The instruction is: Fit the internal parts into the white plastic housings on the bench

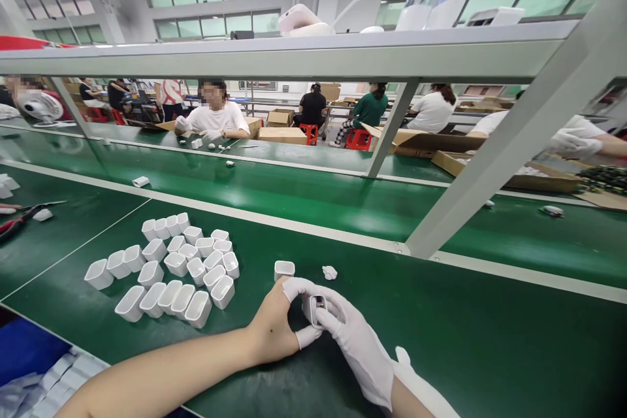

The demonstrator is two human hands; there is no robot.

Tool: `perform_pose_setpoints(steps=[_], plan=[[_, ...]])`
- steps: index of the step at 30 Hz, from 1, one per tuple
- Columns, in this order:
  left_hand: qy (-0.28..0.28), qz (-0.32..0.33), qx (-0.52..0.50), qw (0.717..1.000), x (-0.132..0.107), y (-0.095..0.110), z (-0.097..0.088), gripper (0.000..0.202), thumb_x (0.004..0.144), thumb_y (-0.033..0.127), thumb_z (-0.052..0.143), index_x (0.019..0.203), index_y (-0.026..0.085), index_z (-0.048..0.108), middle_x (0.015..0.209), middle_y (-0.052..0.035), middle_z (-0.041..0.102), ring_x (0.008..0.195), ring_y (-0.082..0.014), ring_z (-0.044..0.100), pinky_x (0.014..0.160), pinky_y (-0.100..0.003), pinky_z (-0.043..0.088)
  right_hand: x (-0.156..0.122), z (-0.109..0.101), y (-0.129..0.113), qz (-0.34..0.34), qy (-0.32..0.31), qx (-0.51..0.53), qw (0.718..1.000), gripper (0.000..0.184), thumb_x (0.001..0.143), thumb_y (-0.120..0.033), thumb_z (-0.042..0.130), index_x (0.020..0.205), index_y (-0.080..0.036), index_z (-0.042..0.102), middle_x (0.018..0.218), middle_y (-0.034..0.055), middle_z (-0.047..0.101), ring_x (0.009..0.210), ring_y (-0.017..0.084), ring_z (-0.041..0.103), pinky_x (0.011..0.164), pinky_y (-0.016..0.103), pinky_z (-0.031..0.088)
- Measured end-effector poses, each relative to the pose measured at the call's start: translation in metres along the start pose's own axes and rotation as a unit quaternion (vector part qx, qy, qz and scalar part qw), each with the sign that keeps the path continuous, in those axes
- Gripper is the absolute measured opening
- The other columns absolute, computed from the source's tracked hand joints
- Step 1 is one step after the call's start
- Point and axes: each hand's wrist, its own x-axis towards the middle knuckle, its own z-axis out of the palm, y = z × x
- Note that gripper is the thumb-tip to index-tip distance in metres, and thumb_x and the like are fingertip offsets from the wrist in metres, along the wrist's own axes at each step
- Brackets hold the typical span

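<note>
my left hand (274, 330) and gloved right hand (350, 339) pinch one white shell (315, 308) between them, fingers pressed on it, beside the pile of white shells (171, 268).

Small white plastic shell (316, 308) with open end showing a dark metal insert, pinched between both hands low over the green bench, tilted slightly.

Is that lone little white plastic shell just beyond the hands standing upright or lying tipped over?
Upright: the lone white plastic shell rests on the green belt with its open mouth facing up.
</note>
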Motion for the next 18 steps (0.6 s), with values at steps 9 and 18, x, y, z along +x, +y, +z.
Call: perform_pose_setpoints(steps=[9,18], plan=[[-0.022,0.032,0.019,0.999,0.0,0.001,0.002,0.05,0.071,0.015,0.071,0.117,0.024,0.053,0.1,-0.0032,0.065,0.087,-0.0201,0.058,0.079,-0.033,0.048,-0.004,0.0,-0.005,-0.014,0.005,-0.069,0.997,0.05,0.076,-0.06,0.059,0.105,-0.021,0.07,0.082,0.0049,0.064,0.085,0.026,0.058,0.087,0.041,0.047],[-0.027,0.124,0.091,0.988,-0.008,-0.009,0.008,0.05,0.078,0.02,0.067,0.123,0.024,0.047,0.1,-0.0069,0.067,0.081,-0.0218,0.059,0.073,-0.034,0.05,0.001,-0.002,0.015,-0.038,-0.022,-0.021,0.999,0.028,0.074,-0.032,0.066,0.096,-0.017,0.063,0.076,0.002,0.063,0.074,0.018,0.058,0.071,0.03,0.047]])
